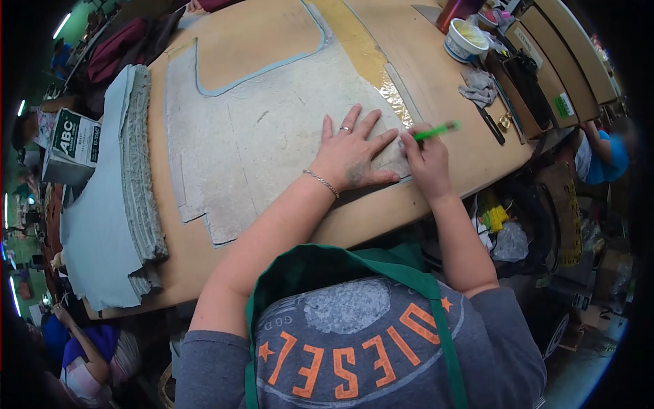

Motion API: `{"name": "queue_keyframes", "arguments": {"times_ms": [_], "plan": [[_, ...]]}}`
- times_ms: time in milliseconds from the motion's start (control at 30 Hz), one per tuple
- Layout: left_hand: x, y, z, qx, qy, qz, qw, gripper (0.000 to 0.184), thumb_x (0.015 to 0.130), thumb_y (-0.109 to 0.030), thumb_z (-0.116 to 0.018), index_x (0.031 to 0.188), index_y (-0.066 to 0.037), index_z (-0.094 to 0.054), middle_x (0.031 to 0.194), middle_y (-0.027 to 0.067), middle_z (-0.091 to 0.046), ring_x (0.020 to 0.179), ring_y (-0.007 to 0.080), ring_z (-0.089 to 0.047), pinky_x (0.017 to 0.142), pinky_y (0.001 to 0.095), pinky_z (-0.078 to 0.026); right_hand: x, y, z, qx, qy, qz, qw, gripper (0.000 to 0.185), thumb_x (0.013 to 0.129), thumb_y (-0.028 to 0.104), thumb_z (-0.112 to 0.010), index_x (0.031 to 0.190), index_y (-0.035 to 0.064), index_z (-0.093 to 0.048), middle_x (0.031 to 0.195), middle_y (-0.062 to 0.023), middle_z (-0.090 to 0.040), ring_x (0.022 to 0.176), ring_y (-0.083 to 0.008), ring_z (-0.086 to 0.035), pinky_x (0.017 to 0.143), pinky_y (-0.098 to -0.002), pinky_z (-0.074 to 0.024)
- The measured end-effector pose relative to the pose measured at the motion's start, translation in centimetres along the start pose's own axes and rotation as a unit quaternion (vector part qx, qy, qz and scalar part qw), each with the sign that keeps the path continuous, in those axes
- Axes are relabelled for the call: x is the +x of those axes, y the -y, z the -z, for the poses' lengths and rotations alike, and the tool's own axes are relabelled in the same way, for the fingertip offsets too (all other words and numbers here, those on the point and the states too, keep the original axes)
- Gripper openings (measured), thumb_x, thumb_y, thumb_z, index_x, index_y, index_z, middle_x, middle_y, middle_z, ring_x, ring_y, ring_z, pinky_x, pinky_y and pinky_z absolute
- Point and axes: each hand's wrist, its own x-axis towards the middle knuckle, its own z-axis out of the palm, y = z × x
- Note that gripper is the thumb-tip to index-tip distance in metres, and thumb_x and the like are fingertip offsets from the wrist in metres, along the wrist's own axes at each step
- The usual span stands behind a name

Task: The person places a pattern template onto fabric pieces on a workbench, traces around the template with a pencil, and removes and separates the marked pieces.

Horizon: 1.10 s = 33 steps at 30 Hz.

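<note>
My left hand (354, 151) lies flat with its fingers spread on a large, worn, pale grey pattern piece (266, 157). The piece has a stepped lower left corner and a big rounded cut-out edged in light blue. My right hand (428, 163) grips a slim green pen (437, 130) at the pattern's right edge. The pen's tip is hidden by the fingers. Brownish-yellow shiny tape (354, 41) runs down the pattern's upper right side. Beneath everything is a tan work surface (470, 163).
A thick stack of grey-green sheets (109, 198) lies at left, beside an ABC box (71, 143). At the upper right stand a white tub (466, 41), a crumpled cloth (479, 88), a black tool (492, 126) and cardboard boxes (558, 54). Other people (603, 153) sit around the edges.
</note>
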Motion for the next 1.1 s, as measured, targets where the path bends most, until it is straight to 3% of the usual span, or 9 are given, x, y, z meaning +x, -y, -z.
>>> {"name": "queue_keyframes", "arguments": {"times_ms": [233,367,500,633,700,800,1000,1100], "plan": [[-0.2,-0.2,0.2,-0.009,-0.012,0.001,1.000,0.074,0.069,-0.066,-0.051,0.130,-0.026,-0.040,0.140,0.0078,-0.027,0.132,0.0318,-0.017,0.095,0.0659,-0.018,-4.3,3.1,3.7,0.073,0.081,-0.066,0.992,0.008,0.086,0.007,-0.054,0.083,0.0029,-0.048,0.071,-0.0051,-0.049,0.060,-0.0113,-0.050,0.056,-0.0240,-0.0415],[-1.2,0.6,-0.2,-0.064,-0.088,-0.046,0.993,0.055,0.077,-0.051,-0.055,0.120,-0.018,-0.049,0.131,0.0071,-0.039,0.127,0.0304,-0.027,0.096,0.0592,-0.025,-3.2,5.4,3.0,0.199,0.036,-0.036,0.979,0.003,0.089,0.005,-0.049,0.091,0.0034,-0.048,0.081,-0.0025,-0.050,0.067,-0.0078,-0.051,0.063,-0.0198,-0.0434],[-5.6,3.9,1.1,-0.123,-0.204,-0.027,0.971,0.034,0.078,-0.029,-0.060,0.107,-0.013,-0.057,0.120,0.0080,-0.049,0.120,0.0296,-0.038,0.097,0.0481,-0.031,-4.4,6.6,0.1,0.251,0.112,-0.109,0.955,0.007,0.087,0.002,-0.051,0.093,0.0025,-0.048,0.085,-0.0039,-0.051,0.076,-0.0109,-0.055,0.069,-0.0213,-0.0450],[-14.4,9.6,4.7,-0.108,-0.221,0.057,0.968,0.028,0.075,-0.011,-0.064,0.102,-0.007,-0.060,0.116,0.0130,-0.053,0.114,0.0320,-0.044,0.097,0.0382,-0.035,-6.1,7.2,-3.2,0.216,0.248,-0.061,0.942,0.012,0.082,0.004,-0.059,0.092,0.0018,-0.051,0.085,-0.0058,-0.055,0.078,-0.0118,-0.055,0.070,-0.0233,-0.0453],[-18.9,11.7,6.0,-0.136,-0.195,0.166,0.957,0.035,0.075,-0.015,-0.065,0.108,-0.006,-0.058,0.120,0.0146,-0.050,0.116,0.0327,-0.042,0.098,0.0396,-0.034,-6.3,8.1,-5.7,0.226,0.287,-0.045,0.930,0.013,0.080,0.007,-0.062,0.089,0.0023,-0.054,0.082,-0.0058,-0.057,0.075,-0.0107,-0.055,0.067,-0.0236,-0.0447],[-22.6,12.5,7.0,-0.082,-0.132,0.228,0.961,0.046,0.074,-0.022,-0.067,0.115,-0.007,-0.054,0.125,0.0167,-0.046,0.119,0.0344,-0.038,0.100,0.0377,-0.031,-6.0,9.7,-9.8,0.235,0.340,-0.047,0.909,0.014,0.078,0.011,-0.066,0.083,0.0025,-0.056,0.078,-0.0056,-0.058,0.070,-0.0094,-0.053,0.062,-0.0238,-0.0431],[-23.4,11.7,5.5,-0.055,-0.019,0.340,0.939,0.072,0.069,-0.051,-0.063,0.131,-0.023,-0.039,0.142,0.0094,-0.024,0.133,0.0347,-0.011,0.099,0.0624,-0.012,-6.5,11.5,-16.3,0.299,0.356,-0.052,0.884,0.019,0.077,0.015,-0.068,0.079,0.0022,-0.055,0.069,-0.0040,-0.057,0.061,-0.0086,-0.051,0.055,-0.0239,-0.0410],[-23.5,12.2,4.9,-0.069,-0.009,0.339,0.938,0.079,0.066,-0.056,-0.062,0.134,-0.026,-0.034,0.146,0.0075,-0.016,0.135,0.0323,-0.004,0.097,0.0664,-0.006,-7.0,12.3,-18.0,0.284,0.346,-0.016,0.894,0.020,0.076,0.016,-0.069,0.078,0.0020,-0.054,0.068,-0.0063,-0.058,0.059,-0.0105,-0.052,0.053,-0.0261,-0.0416]]}}
